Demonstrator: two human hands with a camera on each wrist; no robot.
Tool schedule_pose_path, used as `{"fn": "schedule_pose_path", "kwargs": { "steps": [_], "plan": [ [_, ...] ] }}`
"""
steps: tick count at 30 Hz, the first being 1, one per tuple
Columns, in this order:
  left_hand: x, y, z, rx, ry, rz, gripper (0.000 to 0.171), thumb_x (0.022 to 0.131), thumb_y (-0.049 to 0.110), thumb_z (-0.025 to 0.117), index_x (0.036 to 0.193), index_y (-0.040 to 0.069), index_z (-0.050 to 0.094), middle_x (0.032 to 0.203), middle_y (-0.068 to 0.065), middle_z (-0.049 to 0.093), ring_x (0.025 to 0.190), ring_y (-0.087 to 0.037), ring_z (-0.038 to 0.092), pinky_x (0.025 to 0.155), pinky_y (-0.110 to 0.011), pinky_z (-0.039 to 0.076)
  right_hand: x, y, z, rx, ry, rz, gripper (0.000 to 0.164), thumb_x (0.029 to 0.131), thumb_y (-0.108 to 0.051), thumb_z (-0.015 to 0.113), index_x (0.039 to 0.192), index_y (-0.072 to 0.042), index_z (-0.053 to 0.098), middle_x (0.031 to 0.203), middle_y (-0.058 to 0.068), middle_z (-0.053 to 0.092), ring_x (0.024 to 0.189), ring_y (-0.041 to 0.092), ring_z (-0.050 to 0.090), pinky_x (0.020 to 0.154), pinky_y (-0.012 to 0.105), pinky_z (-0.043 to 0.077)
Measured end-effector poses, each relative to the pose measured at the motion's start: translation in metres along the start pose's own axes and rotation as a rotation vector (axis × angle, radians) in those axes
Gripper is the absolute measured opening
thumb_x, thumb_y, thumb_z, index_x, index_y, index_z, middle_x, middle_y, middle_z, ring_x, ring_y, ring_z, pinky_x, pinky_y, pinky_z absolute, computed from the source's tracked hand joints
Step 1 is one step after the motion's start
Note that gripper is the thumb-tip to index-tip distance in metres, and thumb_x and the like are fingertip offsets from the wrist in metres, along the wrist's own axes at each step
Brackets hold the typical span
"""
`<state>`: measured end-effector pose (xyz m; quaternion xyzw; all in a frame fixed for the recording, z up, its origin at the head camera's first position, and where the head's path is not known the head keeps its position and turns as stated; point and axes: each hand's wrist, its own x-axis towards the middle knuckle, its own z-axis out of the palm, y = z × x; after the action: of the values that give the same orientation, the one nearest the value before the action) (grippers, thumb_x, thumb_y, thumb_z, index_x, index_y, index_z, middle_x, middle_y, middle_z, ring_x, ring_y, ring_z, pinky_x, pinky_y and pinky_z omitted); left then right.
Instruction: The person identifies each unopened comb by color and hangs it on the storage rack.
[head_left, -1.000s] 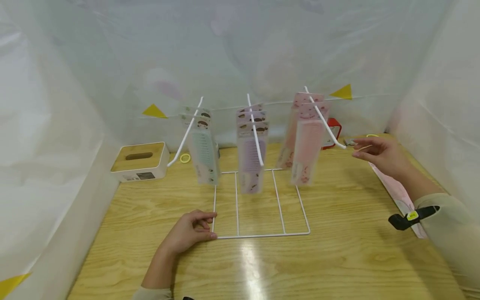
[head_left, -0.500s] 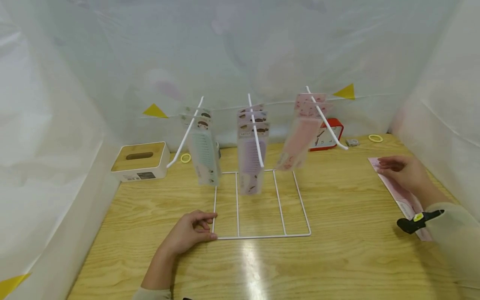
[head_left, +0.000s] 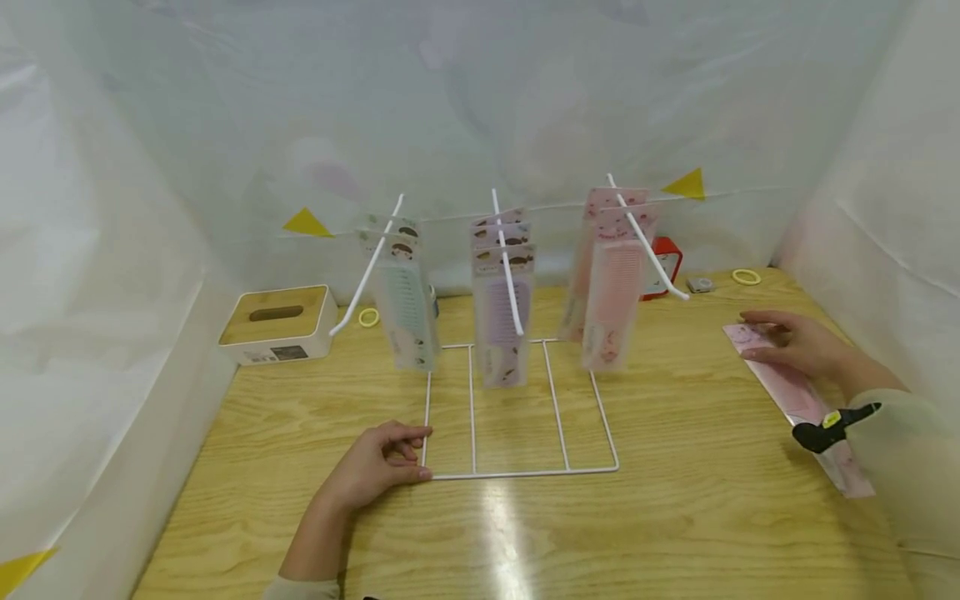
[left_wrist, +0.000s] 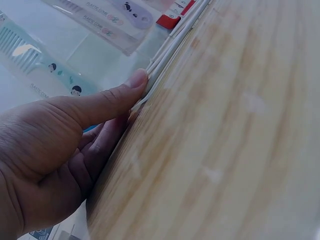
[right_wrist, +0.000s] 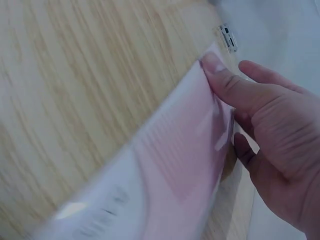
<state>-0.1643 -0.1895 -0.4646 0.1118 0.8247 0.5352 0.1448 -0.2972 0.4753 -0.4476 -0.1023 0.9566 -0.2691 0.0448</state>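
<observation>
At the right of the table, my right hand [head_left: 806, 346] pinches the upper end of a packaged pink comb [head_left: 795, 392]. In the right wrist view the thumb lies on top of that comb's clear sleeve [right_wrist: 175, 160], with fingers beneath. My left hand [head_left: 375, 467] holds the front left corner of a white wire display rack [head_left: 525, 473]; the left wrist view shows the thumb [left_wrist: 132, 82] on the wire. From the rack's three prongs hang packaged combs: green [head_left: 407, 304] left, purple [head_left: 504, 317] middle, pink [head_left: 615, 292] right.
A tissue box [head_left: 277, 325] stands at back left, near a yellow ring [head_left: 368, 317]. Behind the pink combs is a red clock [head_left: 666, 265]. A small grey item [head_left: 701, 285] and another yellow ring [head_left: 746, 277] lie at back right. Plastic sheeting [head_left: 480, 108] surrounds the table.
My right hand has come down from the back right and taken hold of the pink comb on the table, which has shifted slightly. The hanging pink combs have swung. My left hand stays put.
</observation>
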Motion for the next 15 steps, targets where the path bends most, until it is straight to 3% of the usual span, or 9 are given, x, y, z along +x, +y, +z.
{"fn": "schedule_pose_path", "kwargs": {
  "steps": [4,8,11,15],
  "plan": [
    [-0.001,0.000,0.000,0.003,0.003,0.000,0.055,0.075,0.014,0.088,0.125,0.003,0.069,0.106,-0.013,0.064,0.088,-0.012,0.060,0.073,-0.020,0.055,0.003,-0.003,0.002,-0.023,0.002,0.066,0.072,0.082,-0.036,0.083,0.140,-0.004,0.054,0.126,0.025,0.057,0.104,0.030,0.049,0.074,0.015,0.036],
    [0.000,0.000,0.000,0.003,0.006,0.001,0.055,0.075,0.014,0.088,0.125,0.003,0.069,0.105,-0.012,0.064,0.087,-0.011,0.061,0.073,-0.020,0.055,-0.001,-0.008,0.007,0.018,0.059,0.178,0.070,0.086,-0.048,0.076,0.137,-0.004,0.056,0.116,0.018,0.055,0.096,0.026,0.045,0.066,0.021,0.038],
    [0.000,0.001,0.000,0.007,0.011,0.004,0.055,0.074,0.014,0.088,0.125,0.003,0.069,0.104,-0.012,0.064,0.086,-0.011,0.061,0.072,-0.020,0.054,-0.006,-0.011,0.010,0.116,0.148,0.223,0.066,0.089,-0.047,0.073,0.133,-0.001,0.058,0.103,-0.004,0.064,0.088,0.013,0.051,0.062,0.019,0.043],
    [-0.001,0.000,0.000,0.008,0.012,0.011,0.055,0.074,0.014,0.089,0.124,0.001,0.069,0.103,-0.012,0.063,0.085,-0.012,0.060,0.072,-0.020,0.054,-0.013,-0.024,0.009,0.279,0.222,0.238,0.058,0.092,-0.043,0.071,0.133,-0.005,0.059,0.090,-0.037,0.057,0.081,-0.009,0.052,0.065,0.011,0.046]
  ]
}}
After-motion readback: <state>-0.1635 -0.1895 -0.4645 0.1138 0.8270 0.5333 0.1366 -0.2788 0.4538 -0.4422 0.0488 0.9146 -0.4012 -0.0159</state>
